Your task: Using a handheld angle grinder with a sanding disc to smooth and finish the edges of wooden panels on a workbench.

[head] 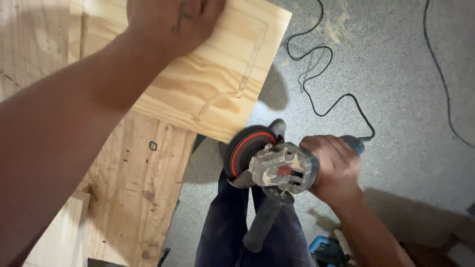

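My right hand (332,167) grips the body of an angle grinder (277,170) with a worn grey housing and a black side handle pointing down. Its round disc (246,149) with a red ring sits right at the near corner edge of a pale pine board (217,84). My left hand (173,20) lies flat on top of that board at the upper edge of view, fingers cut off by the frame. The board rests on a plywood sheet (133,183).
The grinder's black cord (321,94) snakes across the speckled grey floor (396,74), where sawdust lies. My legs in dark blue trousers (225,232) stand below the grinder. A blue tool (324,249) lies on the floor at the bottom. Another wood piece (59,237) sits lower left.
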